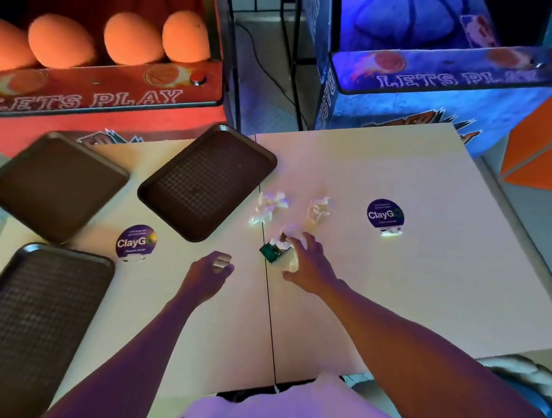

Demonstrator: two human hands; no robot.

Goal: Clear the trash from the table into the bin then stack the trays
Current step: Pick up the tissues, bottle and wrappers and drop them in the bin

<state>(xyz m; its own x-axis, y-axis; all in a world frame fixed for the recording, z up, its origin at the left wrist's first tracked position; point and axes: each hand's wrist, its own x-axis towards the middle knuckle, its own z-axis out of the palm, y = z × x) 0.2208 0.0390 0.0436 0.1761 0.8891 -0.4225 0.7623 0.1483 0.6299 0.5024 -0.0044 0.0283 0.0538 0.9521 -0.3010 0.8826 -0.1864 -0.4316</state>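
The pale, smooth table (392, 279) carries three brown rectangular trays with rounded corners and waffle-textured floors: the near tray (35, 317), the far-left tray (55, 187) and the middle tray (205, 182), all lying apart. Both bare forearms reach forward over the table. The right hand (310, 265) arches with its fingers curled round a crumpled white wad (288, 263) with a green piece in it. The left hand (210, 272) hovers beside it, fingers loosely curled; whether it holds anything cannot be told. Two more crumpled papers (268, 207) (318, 208) lie beyond, past two round purple stickers (136, 242).
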